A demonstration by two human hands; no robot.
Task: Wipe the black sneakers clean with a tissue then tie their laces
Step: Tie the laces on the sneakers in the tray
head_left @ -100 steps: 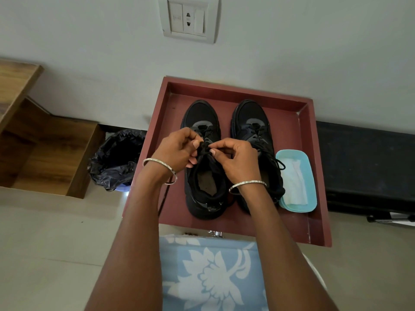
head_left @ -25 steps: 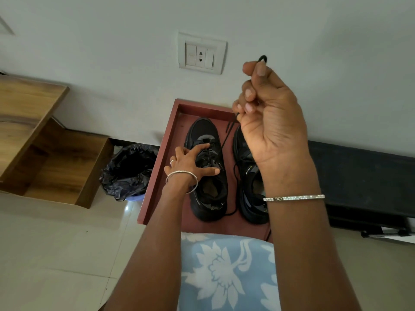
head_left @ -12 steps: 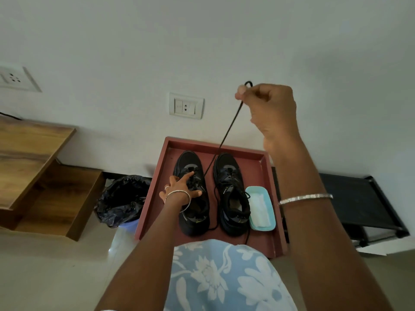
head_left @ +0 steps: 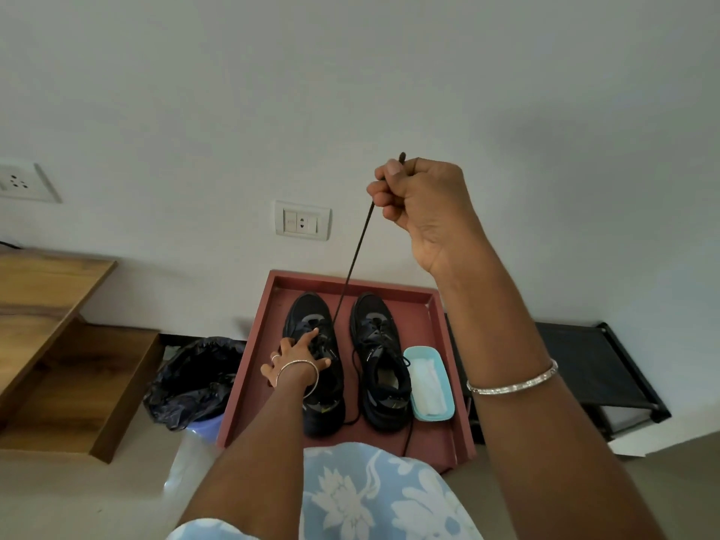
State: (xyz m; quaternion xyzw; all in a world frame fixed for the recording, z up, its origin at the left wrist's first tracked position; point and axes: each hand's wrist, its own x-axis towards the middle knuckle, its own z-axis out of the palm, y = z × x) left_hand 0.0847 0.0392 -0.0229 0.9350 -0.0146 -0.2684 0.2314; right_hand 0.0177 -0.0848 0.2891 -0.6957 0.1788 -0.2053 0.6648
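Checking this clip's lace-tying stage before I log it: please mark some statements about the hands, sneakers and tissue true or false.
1. The right hand pinches a lace drawn up taut from the left sneaker. True.
2. The left hand lifts that sneaker off the red tray. False: it rests on the sneaker with fingers spread, and the sneaker stands on the tray.
3. The tissue lies in a light blue dish beside the right sneaker. True.
4. Both sneakers are tied in bows. False: one lace is pulled out straight, and the right sneaker's loose lace end trails across the tray.
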